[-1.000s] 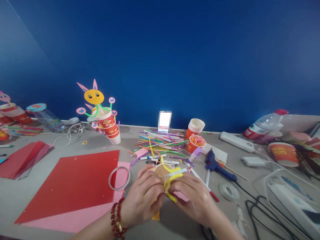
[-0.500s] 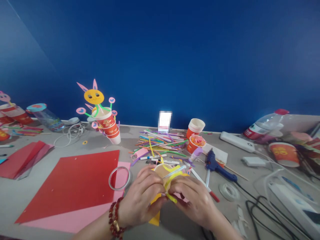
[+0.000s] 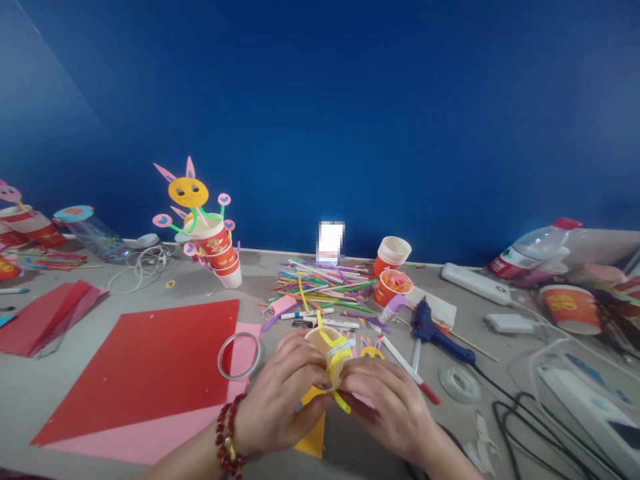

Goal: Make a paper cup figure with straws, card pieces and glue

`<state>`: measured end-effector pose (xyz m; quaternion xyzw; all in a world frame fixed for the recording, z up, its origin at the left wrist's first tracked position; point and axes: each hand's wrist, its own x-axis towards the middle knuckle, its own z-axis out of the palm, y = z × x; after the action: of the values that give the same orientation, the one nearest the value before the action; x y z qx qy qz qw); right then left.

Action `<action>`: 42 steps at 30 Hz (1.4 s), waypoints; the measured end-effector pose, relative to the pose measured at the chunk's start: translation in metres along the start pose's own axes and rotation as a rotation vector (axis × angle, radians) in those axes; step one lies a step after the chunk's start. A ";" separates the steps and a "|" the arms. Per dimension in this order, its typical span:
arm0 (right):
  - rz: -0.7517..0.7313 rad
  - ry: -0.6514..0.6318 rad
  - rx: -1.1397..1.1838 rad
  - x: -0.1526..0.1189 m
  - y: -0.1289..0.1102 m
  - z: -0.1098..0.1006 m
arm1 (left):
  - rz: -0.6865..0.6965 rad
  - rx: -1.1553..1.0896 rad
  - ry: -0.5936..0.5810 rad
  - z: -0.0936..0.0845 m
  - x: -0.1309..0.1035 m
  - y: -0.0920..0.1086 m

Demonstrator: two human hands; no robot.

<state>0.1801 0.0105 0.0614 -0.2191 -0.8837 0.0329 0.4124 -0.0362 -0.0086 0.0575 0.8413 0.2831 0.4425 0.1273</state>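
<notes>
A paper cup [image 3: 318, 339], its mouth turned up toward the camera, is pinched on its left side by my left hand [image 3: 290, 387]. My right hand [image 3: 387, 403] closes on the cup's right side. A yellow pipe cleaner [image 3: 341, 401] passes through the cup wall between my fingertips, with its end sticking out below. More of the yellow stem and a whitish strip [image 3: 341, 348] show inside the cup. Orange paper [image 3: 313, 437] lies beneath my hands, and a small orange rabbit face [image 3: 372, 351] lies just behind my right hand.
Red sheets [image 3: 150, 373] and a tape ring [image 3: 239, 356] lie left. Behind are a pipe cleaner pile [image 3: 320, 283], a stacked-cup rabbit figure [image 3: 213, 247] and spare cups [image 3: 393, 252]. A blue glue gun [image 3: 435, 333], clear tape [image 3: 459, 383] and black cables [image 3: 520, 427] are on the right.
The cup has tilted slightly between my hands. The yellow stem and whitish strip inside it have shifted lower and left, uncovering the small rabbit face behind.
</notes>
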 end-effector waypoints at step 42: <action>0.100 0.162 0.164 -0.008 -0.002 0.003 | -0.040 -0.171 0.161 0.000 0.004 0.002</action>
<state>0.1817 0.0053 0.0545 -0.2305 -0.8298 0.1076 0.4967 -0.0337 -0.0072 0.0611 0.7833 0.2704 0.5287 0.1841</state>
